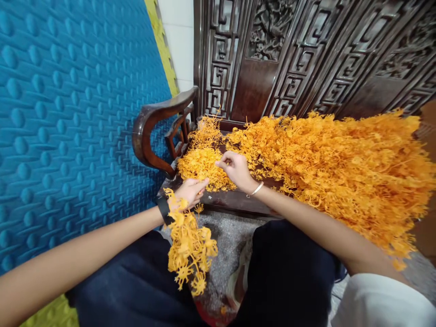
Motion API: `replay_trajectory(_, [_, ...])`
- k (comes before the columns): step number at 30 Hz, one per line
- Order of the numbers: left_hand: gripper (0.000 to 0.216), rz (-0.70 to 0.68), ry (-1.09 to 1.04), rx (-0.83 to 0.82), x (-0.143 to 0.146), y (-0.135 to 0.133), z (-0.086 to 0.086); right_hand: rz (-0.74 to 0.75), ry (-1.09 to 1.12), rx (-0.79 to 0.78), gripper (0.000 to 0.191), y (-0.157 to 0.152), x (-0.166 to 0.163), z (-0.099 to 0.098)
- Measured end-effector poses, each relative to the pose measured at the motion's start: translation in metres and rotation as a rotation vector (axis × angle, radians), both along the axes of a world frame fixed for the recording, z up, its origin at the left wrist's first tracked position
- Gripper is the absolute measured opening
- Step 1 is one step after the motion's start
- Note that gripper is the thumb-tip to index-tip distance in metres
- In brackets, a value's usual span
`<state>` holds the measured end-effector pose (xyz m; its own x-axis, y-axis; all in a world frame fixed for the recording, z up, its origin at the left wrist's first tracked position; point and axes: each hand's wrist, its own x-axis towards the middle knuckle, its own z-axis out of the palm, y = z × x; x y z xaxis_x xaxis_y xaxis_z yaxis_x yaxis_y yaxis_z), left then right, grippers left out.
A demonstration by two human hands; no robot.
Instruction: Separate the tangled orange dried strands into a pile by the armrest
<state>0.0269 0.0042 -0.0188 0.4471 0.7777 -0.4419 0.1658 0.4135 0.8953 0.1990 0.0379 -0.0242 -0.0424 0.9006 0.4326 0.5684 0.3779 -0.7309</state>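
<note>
My left hand [190, 193], a dark band at its wrist, is closed on a bunch of orange plastic flower pieces [189, 247]. The bunch drapes over the wrist and hangs between my knees. My right hand [235, 169], with a thin bangle at the wrist, is pinched just above and to the right of my left hand. Anything between its fingertips is too small to make out. Below and behind both hands lies a small pile of orange plastic pieces [195, 163] on the wooden bench seat [231, 199].
A large heap of orange plastic flower pieces [340, 163] covers the seat to the right. Behind it rises a carved dark wood backrest [257, 88]. A curved armrest [143, 129] stands at the left, beside blue textured foam matting [75, 113].
</note>
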Motion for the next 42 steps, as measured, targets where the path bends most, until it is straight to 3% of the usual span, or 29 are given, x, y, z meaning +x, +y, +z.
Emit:
replay_trajectory(4, [0.045, 0.078, 0.033, -0.014, 0.002, 0.004, 0.002, 0.067, -0.209, 0.201, 0.021, 0.004, -0.002, -0.002])
replay_trajectory(10, [0.045, 0.060, -0.013, -0.059, 0.001, 0.002, 0.012, 0.123, -0.367, 0.294, 0.020, 0.012, -0.003, 0.003])
replay_trajectory(15, [0.047, -0.010, -0.044, 0.006, -0.016, -0.008, 0.018, -0.293, -0.076, 0.129, 0.023, 0.027, 0.044, 0.006])
replay_trajectory(18, [0.045, -0.020, -0.063, 0.055, -0.022, -0.001, 0.013, -0.097, -0.056, -0.043, 0.023, 0.031, 0.060, -0.001])
replay_trajectory(21, [0.042, -0.132, -0.088, 0.076, -0.020, 0.008, 0.013, 0.043, -0.231, -0.129, 0.017, 0.036, 0.052, -0.013])
replay_trajectory(26, [0.042, -0.248, -0.039, 0.150, -0.007, 0.007, 0.023, 0.043, -0.366, -0.096, 0.002, 0.055, 0.039, -0.031])
replay_trajectory(31, [0.044, -0.279, -0.031, 0.206, -0.005, 0.010, 0.023, 0.056, -0.431, -0.079, 0.009, 0.071, 0.041, -0.040])
replay_trajectory(35, [0.035, -0.345, -0.045, 0.213, -0.014, 0.014, 0.016, 0.097, -0.480, -0.062, 0.022, 0.070, 0.039, -0.033])
replay_trajectory(42, [0.033, -0.252, -0.069, 0.256, -0.035, 0.014, 0.013, 0.100, -0.493, -0.094, 0.015, 0.068, 0.031, -0.032])
